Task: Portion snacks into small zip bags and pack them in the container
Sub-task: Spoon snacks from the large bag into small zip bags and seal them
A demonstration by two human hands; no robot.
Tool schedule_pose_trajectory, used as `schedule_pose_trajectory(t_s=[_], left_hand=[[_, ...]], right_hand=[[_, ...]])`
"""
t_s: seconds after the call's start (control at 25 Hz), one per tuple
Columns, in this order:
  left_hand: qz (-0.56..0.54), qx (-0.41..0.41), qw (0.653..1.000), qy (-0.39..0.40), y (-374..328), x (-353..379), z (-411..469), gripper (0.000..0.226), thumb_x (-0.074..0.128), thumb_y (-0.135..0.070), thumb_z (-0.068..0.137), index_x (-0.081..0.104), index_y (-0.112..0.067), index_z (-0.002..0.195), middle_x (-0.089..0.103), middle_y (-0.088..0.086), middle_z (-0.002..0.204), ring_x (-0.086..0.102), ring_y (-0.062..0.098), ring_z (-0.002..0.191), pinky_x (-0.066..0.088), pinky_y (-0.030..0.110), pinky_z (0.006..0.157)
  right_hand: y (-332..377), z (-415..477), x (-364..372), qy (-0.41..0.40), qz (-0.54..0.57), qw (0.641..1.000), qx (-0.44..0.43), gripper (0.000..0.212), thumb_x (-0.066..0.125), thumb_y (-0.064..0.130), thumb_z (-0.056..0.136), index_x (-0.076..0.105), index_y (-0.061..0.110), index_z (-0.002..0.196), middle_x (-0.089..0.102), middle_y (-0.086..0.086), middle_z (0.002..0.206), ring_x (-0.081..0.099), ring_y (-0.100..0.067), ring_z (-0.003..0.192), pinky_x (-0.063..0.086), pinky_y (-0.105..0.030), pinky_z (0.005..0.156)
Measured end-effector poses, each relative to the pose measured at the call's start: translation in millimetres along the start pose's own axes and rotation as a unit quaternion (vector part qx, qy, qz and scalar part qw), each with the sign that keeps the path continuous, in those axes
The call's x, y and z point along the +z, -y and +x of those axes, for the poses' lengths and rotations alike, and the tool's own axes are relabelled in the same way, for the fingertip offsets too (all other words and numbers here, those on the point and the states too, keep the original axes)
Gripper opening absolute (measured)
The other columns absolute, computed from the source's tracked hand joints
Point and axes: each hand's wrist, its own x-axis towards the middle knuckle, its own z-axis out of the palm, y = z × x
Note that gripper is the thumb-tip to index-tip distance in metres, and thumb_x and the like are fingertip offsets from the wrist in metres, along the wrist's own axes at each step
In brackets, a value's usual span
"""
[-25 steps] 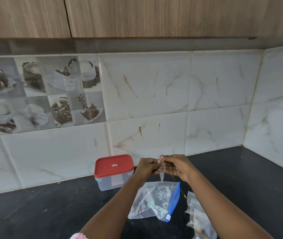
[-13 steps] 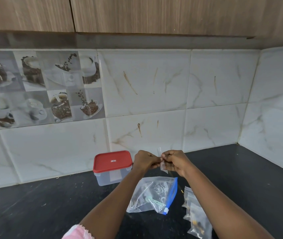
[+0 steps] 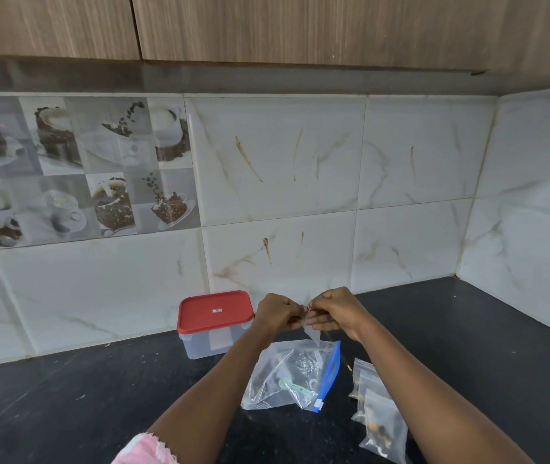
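Pinching one small zip bag point(image 3: 313, 333) (clear, limp, one corner hanging below the knuckles), I hold it between the curled fingers of my left hand point(image 3: 278, 313) and right hand point(image 3: 333, 311), above the black counter point(image 3: 467, 346). Counted: one red-lidded container point(image 3: 215, 324) left of the hands, one large blue-sealed bag point(image 3: 295, 375) beneath them, and a pile of filled small bags point(image 3: 379, 410) at right — number unclear.

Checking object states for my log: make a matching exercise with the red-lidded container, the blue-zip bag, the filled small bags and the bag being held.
1 red-lidded container
2 blue-zip bag
3 filled small bags
4 held bag

A pinched between left hand and right hand
B lid on, left of both hands
C piled farthest right
D lying flat below the hands

Pairs: 1-B, 2-D, 3-C, 4-A
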Motion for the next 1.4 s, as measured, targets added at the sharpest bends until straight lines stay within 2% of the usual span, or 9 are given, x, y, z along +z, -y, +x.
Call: schedule_pose_trajectory(t_s=[0.2,0.32,0.52,0.76,0.88,1.0,1.16,1.32,1.4], left_hand=[[0.209,0.018,0.977,-0.044,-7,13,-2,0.047,0.060,-0.009,0.075,0.029,-0.013,0.040,0.030,-0.004,0.031,0.028,0.011,0.039,0.025,0.017,0.044],[0.243,0.016,0.967,-0.078,-2,14,-1,0.042,0.060,-0.014,0.074,0.030,-0.012,0.043,0.030,-0.001,0.043,0.025,0.011,0.044,0.021,0.016,0.039],[0.234,0.030,0.969,-0.080,7,17,2,0.038,0.060,-0.021,0.079,0.035,-0.011,0.052,0.034,-0.001,0.052,0.029,0.012,0.050,0.022,0.021,0.046],[0.182,0.143,0.972,-0.048,8,17,0,0.017,0.062,-0.023,0.078,0.059,-0.007,0.075,0.051,0.001,0.087,0.050,0.015,0.078,0.034,0.012,0.060],[0.107,0.145,0.983,0.030,10,11,-11,0.053,0.070,-0.044,0.067,0.052,-0.018,0.109,0.048,-0.005,0.113,0.049,0.012,0.104,0.041,0.019,0.080],[0.178,0.146,0.968,0.098,11,2,-15,0.100,0.085,-0.039,0.064,0.025,-0.022,0.142,0.038,-0.009,0.132,0.036,0.010,0.123,0.033,0.030,0.103],[0.248,0.193,0.948,0.055,5,3,-17,0.085,0.081,-0.039,0.069,0.037,-0.016,0.139,0.050,-0.002,0.133,0.044,0.009,0.115,0.027,0.039,0.113],[0.260,0.196,0.945,0.034,17,0,-12,0.067,0.081,-0.036,0.068,0.055,-0.015,0.126,0.059,0.000,0.123,0.054,0.016,0.114,0.040,0.032,0.103],[0.245,0.182,0.951,0.040,20,-2,-12,0.074,0.084,-0.038,0.063,0.054,-0.014,0.128,0.058,0.002,0.125,0.054,0.017,0.117,0.044,0.029,0.100]], right_hand=[[-3,1,10,-0.078,-0.179,0.980,-0.035,0.016,0.054,0.010,0.086,0.058,0.002,0.073,0.066,-0.017,0.070,0.065,-0.020,0.054,0.057,-0.027,0.054],[-9,4,10,-0.102,-0.285,0.953,-0.033,0.018,0.056,0.014,0.082,0.054,0.004,0.066,0.062,-0.014,0.062,0.063,-0.026,0.054,0.058,-0.033,0.060],[-7,-2,13,-0.149,-0.396,0.905,-0.052,0.027,0.061,0.024,0.081,0.045,0.013,0.063,0.051,-0.001,0.063,0.052,-0.016,0.055,0.045,-0.027,0.055],[-6,-6,12,-0.131,-0.235,0.959,-0.089,0.027,0.056,-0.004,0.079,0.044,0.015,0.064,0.055,-0.004,0.064,0.058,-0.018,0.053,0.053,-0.027,0.050],[-3,-8,9,-0.107,-0.182,0.972,-0.104,0.032,0.049,-0.013,0.078,0.059,0.015,0.064,0.059,-0.003,0.065,0.057,-0.015,0.057,0.049,-0.022,0.050],[-5,-6,5,-0.058,-0.090,0.990,-0.094,0.028,0.054,-0.014,0.080,0.072,0.008,0.083,0.066,-0.003,0.076,0.062,-0.016,0.071,0.052,-0.021,0.058],[-11,-7,5,-0.006,-0.048,0.997,-0.066,0.029,0.057,-0.011,0.084,0.070,0.000,0.107,0.069,-0.010,0.091,0.067,-0.020,0.080,0.056,-0.022,0.061],[-11,-8,1,-0.026,-0.216,0.974,-0.063,0.028,0.055,-0.010,0.086,0.071,0.001,0.106,0.069,-0.010,0.094,0.068,-0.020,0.065,0.057,-0.019,0.057],[-11,-8,0,-0.045,-0.328,0.938,-0.106,0.027,0.057,-0.006,0.084,0.073,0.005,0.103,0.072,-0.010,0.096,0.069,-0.023,0.076,0.055,-0.021,0.066]])
